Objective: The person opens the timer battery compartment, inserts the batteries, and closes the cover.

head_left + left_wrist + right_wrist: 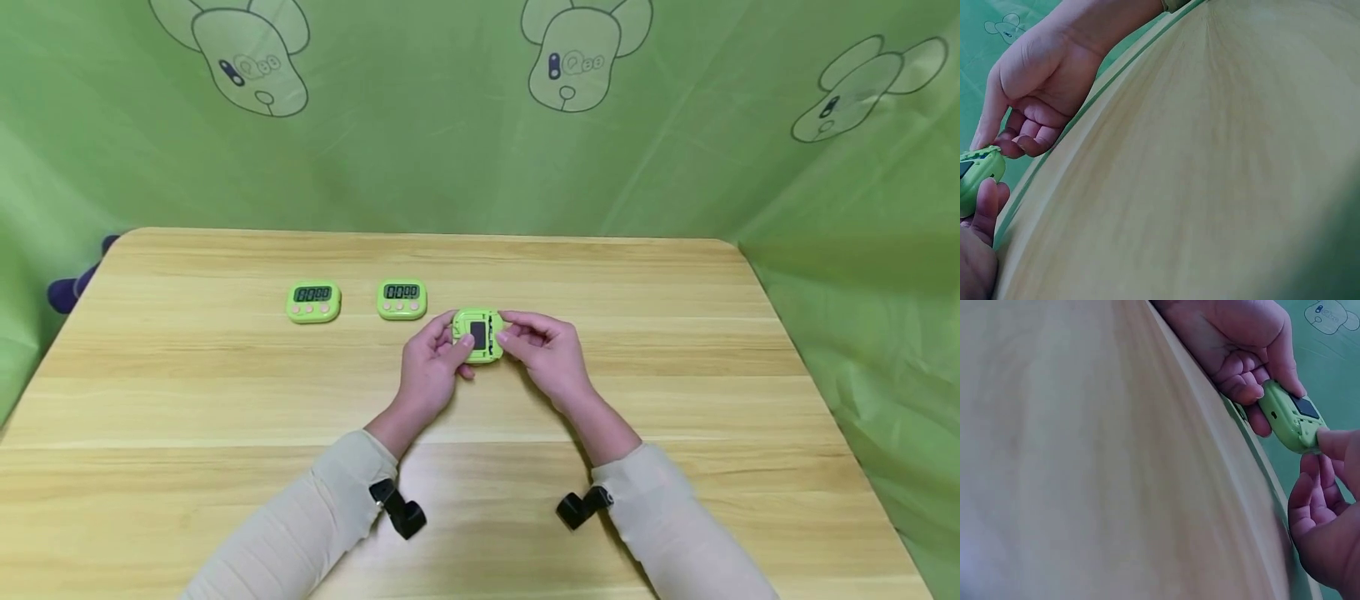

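Observation:
A green digital timer (467,320) is held over the table with its back side up, showing a dark rectangular patch and a narrow dark slot near its right edge. My left hand (429,367) grips its left side, thumb on the back by the dark patch. At the right edge my right hand (553,354) pinches the timer beside the slot, between thumb and forefinger. The right wrist view shows the timer (1282,415) tilted, both hands on it. In the left wrist view, part of the timer (985,172) is cut off at the left border.
Two more green timers lie face up on the wooden table (225,400), one at the left (313,317) and one (402,314) nearer the hands. Their displays show zeros, with pink buttons below. A green printed curtain (450,167) hangs behind the table.

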Demonstrator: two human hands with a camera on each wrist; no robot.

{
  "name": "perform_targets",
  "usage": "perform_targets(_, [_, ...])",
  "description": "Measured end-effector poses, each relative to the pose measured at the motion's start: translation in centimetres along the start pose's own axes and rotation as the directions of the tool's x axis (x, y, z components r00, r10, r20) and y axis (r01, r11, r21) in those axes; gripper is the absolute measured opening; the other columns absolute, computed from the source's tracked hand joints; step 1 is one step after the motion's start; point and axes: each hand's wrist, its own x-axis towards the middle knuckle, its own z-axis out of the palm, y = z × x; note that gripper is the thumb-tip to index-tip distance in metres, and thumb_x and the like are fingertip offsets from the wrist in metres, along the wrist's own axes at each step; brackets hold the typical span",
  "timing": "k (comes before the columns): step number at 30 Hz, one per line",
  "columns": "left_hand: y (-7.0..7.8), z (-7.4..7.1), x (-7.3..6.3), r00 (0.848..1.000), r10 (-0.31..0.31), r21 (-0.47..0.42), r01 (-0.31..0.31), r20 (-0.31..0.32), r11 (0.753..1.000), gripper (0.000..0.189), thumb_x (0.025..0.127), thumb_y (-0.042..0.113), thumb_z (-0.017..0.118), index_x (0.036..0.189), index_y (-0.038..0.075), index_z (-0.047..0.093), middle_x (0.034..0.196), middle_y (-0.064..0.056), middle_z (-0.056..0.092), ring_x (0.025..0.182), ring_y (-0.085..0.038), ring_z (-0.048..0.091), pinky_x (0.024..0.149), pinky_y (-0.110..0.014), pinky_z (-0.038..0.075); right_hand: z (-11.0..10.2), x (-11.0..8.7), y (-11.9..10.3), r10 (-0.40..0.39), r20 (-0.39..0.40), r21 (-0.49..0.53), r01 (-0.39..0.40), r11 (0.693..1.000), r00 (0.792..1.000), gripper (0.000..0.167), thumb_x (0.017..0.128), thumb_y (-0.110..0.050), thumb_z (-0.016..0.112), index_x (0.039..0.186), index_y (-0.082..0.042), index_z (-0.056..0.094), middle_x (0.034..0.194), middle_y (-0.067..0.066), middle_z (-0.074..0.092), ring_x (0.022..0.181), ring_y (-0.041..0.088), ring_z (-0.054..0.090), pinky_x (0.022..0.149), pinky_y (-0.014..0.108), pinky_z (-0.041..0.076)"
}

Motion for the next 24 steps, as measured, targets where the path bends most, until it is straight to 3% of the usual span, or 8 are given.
perform_targets(4, [0.3,0.0,0.0,1.0,-0.018,0.009,0.018,0.002,1.0,0.045,0.097,-0.004,0.06,0.14,-0.008,0.049,0.098,-0.03,0.062,0.058,-0.036,0.06,0.058,-0.039,0.058,0.4,0.0,0.1,-0.01,-0.041,0.032,0.011,0.999,0.999,0.029,0.082,0.001,0.081,0.11,0.001,0.075,0.092,0.015,0.071,0.079,0.018,0.066,0.07,0.024,0.058])
perform_targets(9, [2.3,0.2,-0.7,1.0,-0.004,0.009,0.004,-0.001,1.0,0.043,0.097,-0.006,0.059,0.138,-0.011,0.049,0.09,-0.026,0.062,0.058,-0.037,0.06,0.06,-0.042,0.058,0.9,-0.1,0.4,-0.065,-0.103,0.025,0.068,0.997,0.993,0.024,0.08,0.002,0.082,0.104,0.001,0.077,0.088,0.013,0.073,0.077,0.017,0.068,0.067,0.026,0.059])
perform_targets(12, [1.8,0.1,-0.6,1.0,0.021,0.006,-0.021,-0.007,1.0,0.043,0.097,-0.003,0.061,0.139,-0.008,0.051,0.087,-0.017,0.061,0.056,-0.031,0.06,0.058,-0.04,0.058,1.1,-0.1,0.4,-0.118,-0.127,-0.012,0.118,0.993,0.985,0.021,0.08,0.003,0.082,0.101,0.0,0.078,0.085,0.013,0.073,0.073,0.016,0.068,0.064,0.025,0.058])
perform_targets(16, [-0.1,0.0,0.1,0.999,0.034,0.009,-0.034,-0.02,0.999,0.044,0.097,0.001,0.063,0.14,-0.003,0.053,0.087,-0.015,0.062,0.055,-0.023,0.06,0.056,-0.034,0.058,1.4,0.0,0.4,-0.135,-0.129,-0.004,0.136,0.991,0.982,0.02,0.08,0.003,0.082,0.1,0.001,0.078,0.089,0.014,0.073,0.076,0.018,0.069,0.066,0.026,0.059])
perform_targets(20, [-0.1,0.0,0.0,0.999,0.038,0.013,-0.037,-0.013,0.999,0.046,0.097,0.0,0.063,0.141,-0.004,0.052,0.089,-0.018,0.065,0.054,-0.02,0.061,0.056,-0.031,0.057,1.3,0.3,0.0,0.042,-0.076,0.148,-0.03,0.989,0.996,0.028,0.082,0.003,0.08,0.11,0.003,0.074,0.101,0.014,0.073,0.09,0.02,0.07,0.077,0.032,0.059])
perform_targets(22, [-0.1,0.0,-0.1,0.999,0.034,0.013,-0.034,-0.005,0.999,0.048,0.096,-0.001,0.063,0.142,-0.005,0.049,0.091,-0.019,0.065,0.055,-0.019,0.061,0.056,-0.03,0.057,0.9,0.6,-0.2,0.171,-0.013,0.235,-0.164,0.958,0.985,0.033,0.083,0.004,0.079,0.115,0.003,0.071,0.102,0.014,0.072,0.093,0.02,0.07,0.081,0.033,0.058])
perform_targets(24, [0.0,0.0,-0.2,1.0,0.03,0.011,-0.03,0.001,0.999,0.05,0.096,-0.003,0.062,0.143,-0.006,0.048,0.091,-0.02,0.066,0.054,-0.019,0.061,0.056,-0.03,0.057,0.4,0.9,-0.4,0.269,0.058,0.292,-0.274,0.916,0.961,0.034,0.083,0.006,0.078,0.117,0.003,0.07,0.1,0.014,0.072,0.092,0.021,0.07,0.081,0.033,0.058])
